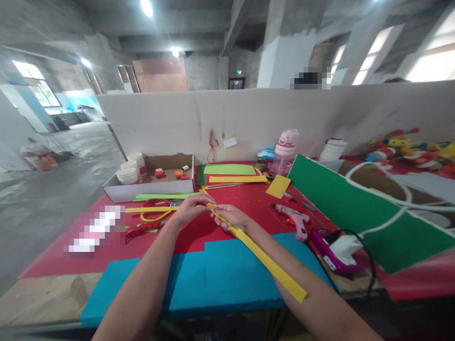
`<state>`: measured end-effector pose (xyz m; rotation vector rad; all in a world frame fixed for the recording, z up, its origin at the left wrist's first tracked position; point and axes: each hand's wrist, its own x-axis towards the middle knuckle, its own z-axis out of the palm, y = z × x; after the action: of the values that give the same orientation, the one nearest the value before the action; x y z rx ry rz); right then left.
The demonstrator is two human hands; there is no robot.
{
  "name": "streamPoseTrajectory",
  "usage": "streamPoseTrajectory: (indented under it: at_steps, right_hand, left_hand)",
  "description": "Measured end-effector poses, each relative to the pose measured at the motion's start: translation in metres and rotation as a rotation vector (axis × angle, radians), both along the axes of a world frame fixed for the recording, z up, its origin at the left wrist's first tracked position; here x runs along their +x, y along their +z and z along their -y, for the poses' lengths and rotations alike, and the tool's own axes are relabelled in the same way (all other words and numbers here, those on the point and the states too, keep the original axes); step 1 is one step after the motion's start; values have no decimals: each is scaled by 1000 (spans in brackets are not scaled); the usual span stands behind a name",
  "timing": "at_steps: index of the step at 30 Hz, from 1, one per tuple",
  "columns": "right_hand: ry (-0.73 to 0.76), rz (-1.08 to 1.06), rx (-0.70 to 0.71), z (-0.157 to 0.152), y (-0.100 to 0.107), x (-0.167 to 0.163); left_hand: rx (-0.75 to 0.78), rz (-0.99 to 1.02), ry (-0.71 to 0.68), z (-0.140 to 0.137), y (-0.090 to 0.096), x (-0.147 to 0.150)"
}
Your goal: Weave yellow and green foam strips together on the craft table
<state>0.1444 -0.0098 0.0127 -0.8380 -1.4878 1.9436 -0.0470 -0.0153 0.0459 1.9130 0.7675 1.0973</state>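
A long yellow paper strip (pixel 268 260) runs from between my fingers down over my right forearm. My left hand (pixel 192 207) pinches its far end, thumb and fingertips pressed together. Close beside it, my right hand (pixel 230 217) has its fingers curled round the strip, palm partly turned up. The end between the fingertips looks folded or rolled, but it is too small to make out. Another yellow strip (pixel 151 209) lies to the left of my left hand. Near it are red-handled scissors (pixel 142 229) and a yellow looped handle (pixel 151 218).
A pink glue gun (pixel 293 218) and a purple power strip (pixel 337 255) with cables lie at right, before a green board (pixel 355 208). A white box (pixel 149 189) holds paper cups and small rolls. Blue sheets (pixel 227 279) cover the front edge; a pink bottle (pixel 284 151) stands behind.
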Motion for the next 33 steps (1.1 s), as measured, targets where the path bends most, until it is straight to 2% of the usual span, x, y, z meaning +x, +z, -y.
streamPoseTrajectory:
  at_steps: [8, 12, 17, 22, 29, 33]
  right_hand:
    - [64, -71, -48, 2, 5, 3]
    - [145, -65, -64, 4, 9, 5]
    - [195, -41, -13, 2, 0, 5]
    - [146, -29, 64, 3, -2, 2]
    - [114, 21, 102, 10, 5, -4]
    - [114, 85, 190, 13, 5, -5]
  left_hand:
    - [-34, -58, -31, 0, 1, -7]
    - [-44, -83, -68, -1, 0, -5]
    - [-86, -80, -69, -1, 1, -4]
    - [-105, -88, -71, 0, 1, -3]
    - [-143, -69, 61, -2, -5, -1]
    - [-148, -45, 84, -2, -7, -1]
